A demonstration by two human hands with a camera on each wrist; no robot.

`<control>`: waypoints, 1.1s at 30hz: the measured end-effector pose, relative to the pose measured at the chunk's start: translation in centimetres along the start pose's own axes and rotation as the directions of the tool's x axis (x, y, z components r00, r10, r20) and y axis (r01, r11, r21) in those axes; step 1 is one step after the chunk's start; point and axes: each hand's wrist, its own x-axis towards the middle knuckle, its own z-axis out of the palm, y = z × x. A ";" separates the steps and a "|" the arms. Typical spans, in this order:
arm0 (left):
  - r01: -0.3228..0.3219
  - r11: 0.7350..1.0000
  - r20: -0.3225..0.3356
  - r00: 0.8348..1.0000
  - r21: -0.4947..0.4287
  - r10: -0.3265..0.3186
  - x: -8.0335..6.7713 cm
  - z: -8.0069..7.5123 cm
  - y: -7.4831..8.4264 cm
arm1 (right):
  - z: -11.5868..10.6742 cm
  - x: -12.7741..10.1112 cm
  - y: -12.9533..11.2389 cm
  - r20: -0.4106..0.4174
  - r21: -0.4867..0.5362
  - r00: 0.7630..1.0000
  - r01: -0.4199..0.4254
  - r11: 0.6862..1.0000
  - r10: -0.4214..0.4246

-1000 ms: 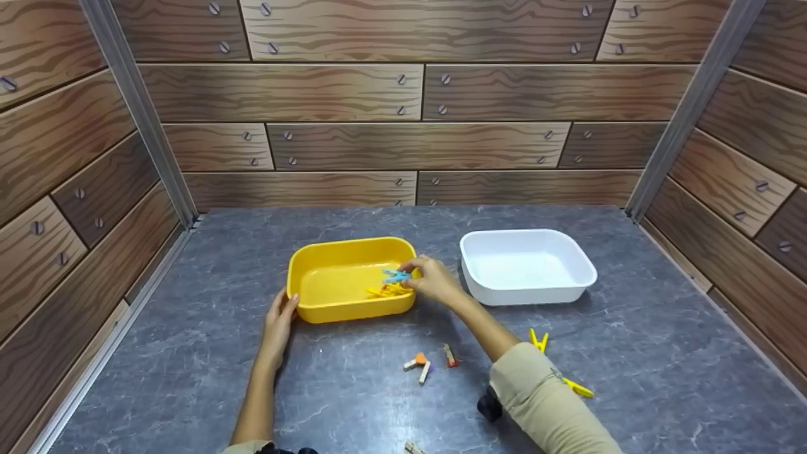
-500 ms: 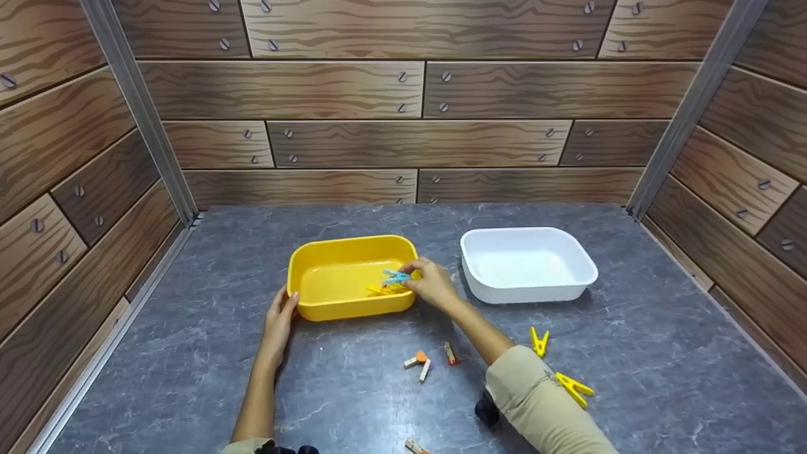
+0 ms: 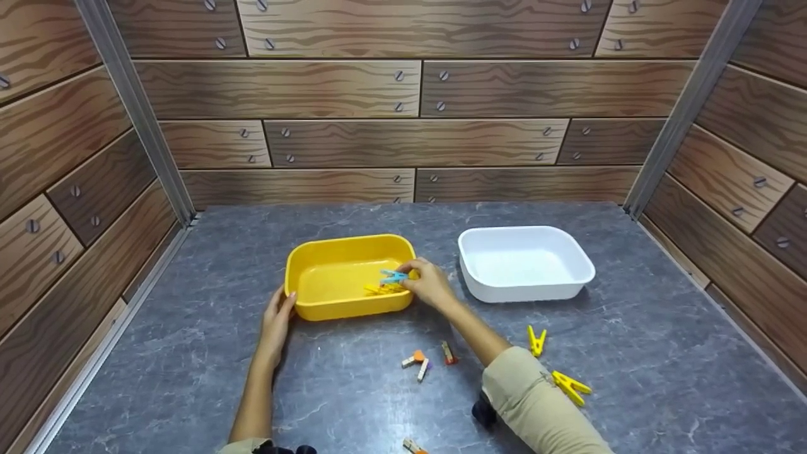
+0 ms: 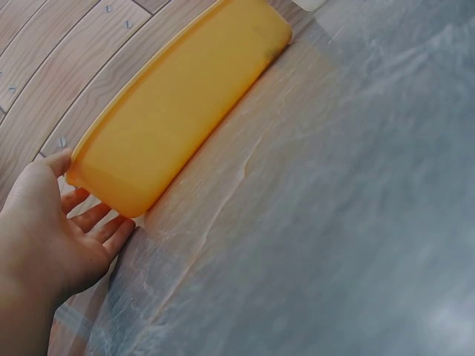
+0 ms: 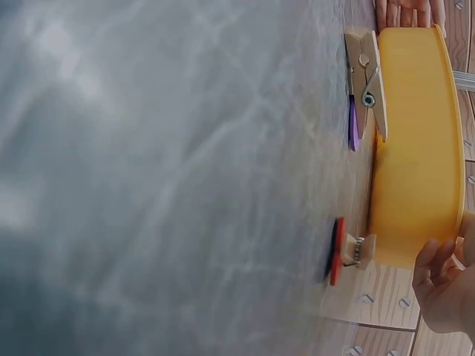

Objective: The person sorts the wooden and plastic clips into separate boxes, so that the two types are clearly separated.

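White tub (image 3: 526, 262) right of yellow tub (image 3: 334, 277); pegs (image 3: 423, 363) near.

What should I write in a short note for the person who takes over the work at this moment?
Left hand: open, fingers resting against the near left corner of the yellow tub, steadying it.
Right hand: pinching a blue clothespin just above the tub's right end.
Done: yellow clothespins already lie in the tub.
Left: the blue pin is not yet released. On the table remain two yellow pins by the right sleeve and small wooden pegs in front of the tub. The white tub holds nothing visible.
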 end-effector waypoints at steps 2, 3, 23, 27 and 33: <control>-0.001 1.000 0.002 1.000 -0.005 0.001 0.0 0.0 0.0 | 0.0 0.0 0.0 0.001 0.001 1.000 -0.005 1.000 0.005; -0.002 1.000 0.003 1.000 -0.007 0.002 0.0 0.0 0.0 | 0.0 0.0 0.0 0.001 0.001 1.000 -0.006 1.000 0.006; 0.006 1.000 -0.002 1.000 0.004 -0.006 0.0 -0.1 -0.1 | -0.1 -0.1 0.0 0.019 -0.011 0.999 0.032 0.999 -0.032; 0.003 1.000 -0.002 1.000 0.005 -0.003 0.0 0.0 0.0 | 0.0 -0.1 0.0 0.014 -0.003 0.999 0.033 0.999 -0.032; -0.004 1.000 -0.001 1.000 -0.002 0.004 0.0 0.0 -0.1 | 0.0 -0.1 0.0 0.011 0.002 1.000 0.025 1.000 -0.025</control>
